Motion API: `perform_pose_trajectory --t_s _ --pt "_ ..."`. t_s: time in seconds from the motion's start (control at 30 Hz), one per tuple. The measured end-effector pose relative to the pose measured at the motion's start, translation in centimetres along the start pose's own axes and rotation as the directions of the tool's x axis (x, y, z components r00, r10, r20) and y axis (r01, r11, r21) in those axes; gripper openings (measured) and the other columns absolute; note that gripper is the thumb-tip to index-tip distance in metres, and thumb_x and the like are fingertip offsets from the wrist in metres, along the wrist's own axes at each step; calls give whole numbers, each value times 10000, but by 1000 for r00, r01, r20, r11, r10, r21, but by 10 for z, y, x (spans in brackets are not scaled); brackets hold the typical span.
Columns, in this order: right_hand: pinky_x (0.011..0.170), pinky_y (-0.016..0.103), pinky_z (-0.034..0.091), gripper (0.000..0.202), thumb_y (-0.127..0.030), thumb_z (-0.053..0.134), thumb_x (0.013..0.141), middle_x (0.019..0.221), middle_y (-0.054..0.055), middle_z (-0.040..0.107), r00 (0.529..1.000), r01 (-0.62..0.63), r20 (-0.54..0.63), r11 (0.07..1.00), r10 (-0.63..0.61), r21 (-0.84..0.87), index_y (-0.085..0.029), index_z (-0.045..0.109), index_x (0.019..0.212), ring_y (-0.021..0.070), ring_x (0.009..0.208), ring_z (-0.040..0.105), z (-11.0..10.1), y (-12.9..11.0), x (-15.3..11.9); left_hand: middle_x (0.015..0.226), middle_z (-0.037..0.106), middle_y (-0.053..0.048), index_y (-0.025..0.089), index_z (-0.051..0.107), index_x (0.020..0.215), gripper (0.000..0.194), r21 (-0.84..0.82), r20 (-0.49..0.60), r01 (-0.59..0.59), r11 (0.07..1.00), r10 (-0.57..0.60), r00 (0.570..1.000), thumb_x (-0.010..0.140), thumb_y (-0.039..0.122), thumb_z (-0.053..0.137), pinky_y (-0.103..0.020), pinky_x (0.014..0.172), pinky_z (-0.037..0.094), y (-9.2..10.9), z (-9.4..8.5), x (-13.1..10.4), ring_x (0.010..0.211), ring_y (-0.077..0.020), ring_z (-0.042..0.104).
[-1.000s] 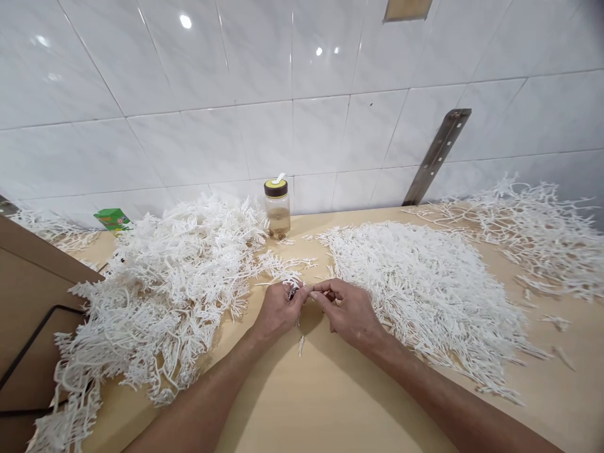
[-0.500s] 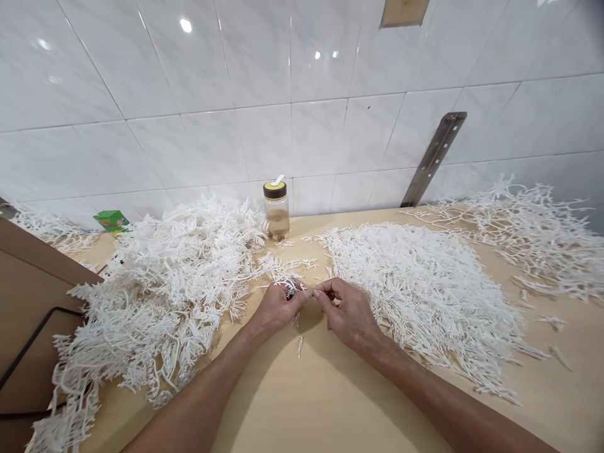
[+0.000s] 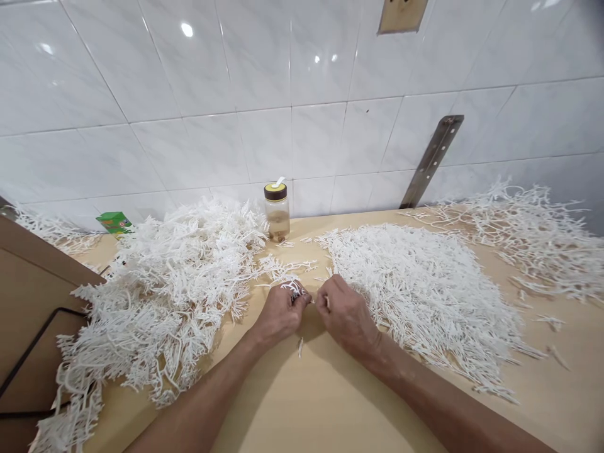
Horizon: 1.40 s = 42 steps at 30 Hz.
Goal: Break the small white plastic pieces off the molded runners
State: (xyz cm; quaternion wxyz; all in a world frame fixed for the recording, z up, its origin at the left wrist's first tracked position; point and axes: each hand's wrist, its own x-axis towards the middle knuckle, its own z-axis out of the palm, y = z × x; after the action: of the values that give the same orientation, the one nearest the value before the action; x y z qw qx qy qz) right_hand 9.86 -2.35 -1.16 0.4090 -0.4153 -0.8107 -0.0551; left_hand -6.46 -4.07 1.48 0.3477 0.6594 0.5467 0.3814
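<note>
My left hand (image 3: 283, 311) is closed on a white branched piece (image 3: 293, 288), whose prongs stick out above the fingers. Just to its right, my right hand (image 3: 343, 308) has its fingers pressed together near the tip of that piece; whatever they pinch is too small to make out. A large tangled heap of white branched pieces (image 3: 179, 270) lies left of my hands. To the right is a flatter heap of white pieces (image 3: 419, 289). One small white sprig (image 3: 301, 347) rests on the table below my hands.
A clear bottle with a dark and yellow lid (image 3: 277, 217) stands by the tiled wall. A green box (image 3: 114, 222) is at the back left, a brown carton (image 3: 38, 302) at the left edge. A metal bracket (image 3: 431, 160) leans at the wall; more white branches (image 3: 533, 233) lie far right.
My right hand has turned so its knuckles face up more and its fingers are curled tighter. A small gap now shows between the hands. My left hand still holds the branched piece.
</note>
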Motion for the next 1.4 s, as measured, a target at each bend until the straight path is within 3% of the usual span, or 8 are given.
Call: perform_pose_trajectory --t_s 0.13,0.3,0.47,0.67,0.9,1.03,1.27,1.4 --pt "557 266 378 173 -84 464 865 701 22 504 995 -82 -52 997 82 -7 -195 496 736 153 621 494 -5 17 4 585 533 6 156 620 661 251 -90 -134 -14 996 2 991 820 350 611 -248 565 353 -2 3 0 567 -118 469" --pt "600 283 431 86 -138 484 883 878 64 604 985 -170 -21 979 174 109 -173 562 889 147 638 545 -9 24 2 737 678 -80 97 695 984 485 -557 11 181 811 -210 978 819 549 632 -245 558 395 -6 -1 5 590 -136 574" --pt "566 285 446 110 -228 519 892 807 48 637 960 -281 71 925 272 256 -174 609 926 137 568 552 -10 16 0 780 702 -133 51 679 1109 666 -708 91 230 667 -237 967 833 645 559 -284 631 471 -9 -3 8 636 -164 620" --pt "526 281 459 243 -383 517 926 795 48 704 875 -474 341 746 343 468 -193 647 1003 158 581 607 -7 1 -1 877 704 -131 99 613 1293 724 -652 133 242 719 -205 970 883 671 442 -349 737 528 -11 -1 7 763 -208 660" --pt "653 311 525 275 -404 602 871 883 67 716 859 -512 335 667 388 541 -190 672 1029 198 754 673 -1 4 3 1036 695 -104 220 578 1358 663 -528 178 203 825 -126 976 910 665 376 -378 801 526 -5 -2 2 812 -199 643" --pt "595 291 516 280 -406 610 857 828 46 708 837 -548 384 611 390 572 -198 680 1029 176 679 658 -3 3 7 1132 681 -77 288 544 1386 643 -421 198 202 884 -128 972 921 671 318 -396 862 502 -3 -3 -1 776 -179 647" --pt "329 197 314 413 -595 597 825 592 -46 548 616 -781 649 235 447 579 -184 623 845 70 350 460 -8 3 12 1137 678 -98 262 464 1446 660 -415 234 167 894 -72 969 937 650 303 -385 865 496 3 -3 -2 964 -223 621" --pt "337 190 318 449 -619 643 787 594 -37 558 577 -808 705 162 413 566 -172 620 827 69 369 466 -9 4 13 1066 686 -98 249 486 1434 665 -419 226 137 898 -43 973 927 652 332 -364 830 504 8 -1 -4 956 -229 618"
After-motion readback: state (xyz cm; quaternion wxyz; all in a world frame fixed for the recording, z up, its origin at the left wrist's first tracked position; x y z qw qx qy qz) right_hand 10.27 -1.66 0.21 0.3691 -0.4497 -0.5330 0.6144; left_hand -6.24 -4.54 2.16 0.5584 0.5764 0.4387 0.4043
